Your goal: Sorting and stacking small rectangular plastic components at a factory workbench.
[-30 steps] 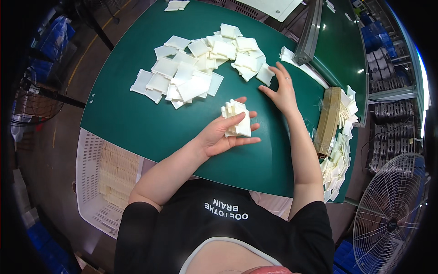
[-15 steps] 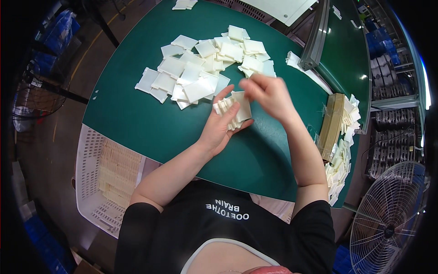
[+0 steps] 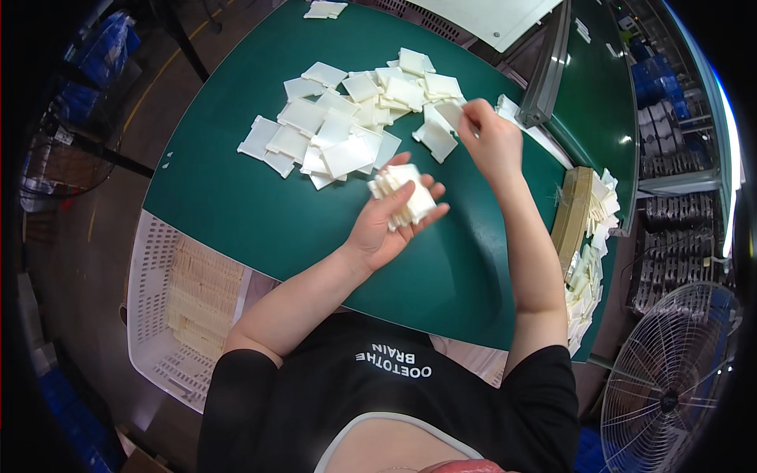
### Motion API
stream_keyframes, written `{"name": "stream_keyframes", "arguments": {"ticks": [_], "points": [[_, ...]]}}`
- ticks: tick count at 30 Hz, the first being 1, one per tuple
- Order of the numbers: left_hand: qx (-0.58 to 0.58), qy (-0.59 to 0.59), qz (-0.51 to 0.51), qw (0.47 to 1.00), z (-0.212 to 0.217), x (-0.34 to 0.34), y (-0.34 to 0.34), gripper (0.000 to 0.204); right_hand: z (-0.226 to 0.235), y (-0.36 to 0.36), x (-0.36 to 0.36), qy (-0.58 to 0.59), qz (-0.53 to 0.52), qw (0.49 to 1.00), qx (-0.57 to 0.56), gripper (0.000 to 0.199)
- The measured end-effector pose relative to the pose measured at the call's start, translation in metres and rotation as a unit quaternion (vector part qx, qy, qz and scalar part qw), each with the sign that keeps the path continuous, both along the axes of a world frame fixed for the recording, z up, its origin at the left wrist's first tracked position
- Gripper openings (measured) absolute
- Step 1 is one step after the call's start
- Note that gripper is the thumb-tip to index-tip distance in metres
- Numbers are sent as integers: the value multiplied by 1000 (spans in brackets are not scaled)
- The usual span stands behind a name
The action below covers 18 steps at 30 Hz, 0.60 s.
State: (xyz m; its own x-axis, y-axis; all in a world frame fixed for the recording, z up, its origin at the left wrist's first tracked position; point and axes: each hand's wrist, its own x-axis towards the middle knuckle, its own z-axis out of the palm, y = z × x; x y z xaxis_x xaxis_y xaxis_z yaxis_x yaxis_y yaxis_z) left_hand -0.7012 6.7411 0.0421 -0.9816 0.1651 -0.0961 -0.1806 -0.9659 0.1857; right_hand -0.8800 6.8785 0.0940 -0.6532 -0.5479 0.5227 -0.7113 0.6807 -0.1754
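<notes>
A small stack of white plastic plates [image 3: 413, 202] rests in my left hand [image 3: 374, 232], with the thumb across its top and the fingers round its far side. Up and to the right, my right hand [image 3: 497, 146] pinches the edge of a single flat white plate [image 3: 450, 115] at the right end of the loose pile. Another plate [image 3: 436, 143] lies tilted just below that one. The loose pile of white plates [image 3: 347, 154] spreads over the green table [image 3: 236, 213], beyond my left hand. My right fingertips are partly hidden behind the hand.
A white perforated basket [image 3: 150, 299] with rows of cream pieces stands by the table's left edge. On the right lie a long cardboard box [image 3: 573, 213] and a heap of white scraps [image 3: 585, 292]. Beyond them are a metal-framed green panel [image 3: 591, 87] and a fan [image 3: 669, 402].
My right hand has moved from beside the stack up and right to the pile, where it grips a plate. The plates at that end have shifted. My left hand keeps its stack, fingers more spread.
</notes>
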Motion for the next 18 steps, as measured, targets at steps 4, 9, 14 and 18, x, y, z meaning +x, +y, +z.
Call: {"name": "stream_keyframes", "arguments": {"ticks": [4,9,14,18], "points": [[-44,-59,86,994,8,2,-3,52,37,-4,84,-23,29,999,21,9],[-84,-69,-19,994,7,3,-3,60,34,-1,80,-257,61,958,-112,20],[-51,-43,-28,997,3,-1,-3,50,-20,-4,38,-84,-13,991,100,43],[-77,-58,12,995,7,-2,2,48,-15,-3,47,-168,-30,985,-19,34]]}}
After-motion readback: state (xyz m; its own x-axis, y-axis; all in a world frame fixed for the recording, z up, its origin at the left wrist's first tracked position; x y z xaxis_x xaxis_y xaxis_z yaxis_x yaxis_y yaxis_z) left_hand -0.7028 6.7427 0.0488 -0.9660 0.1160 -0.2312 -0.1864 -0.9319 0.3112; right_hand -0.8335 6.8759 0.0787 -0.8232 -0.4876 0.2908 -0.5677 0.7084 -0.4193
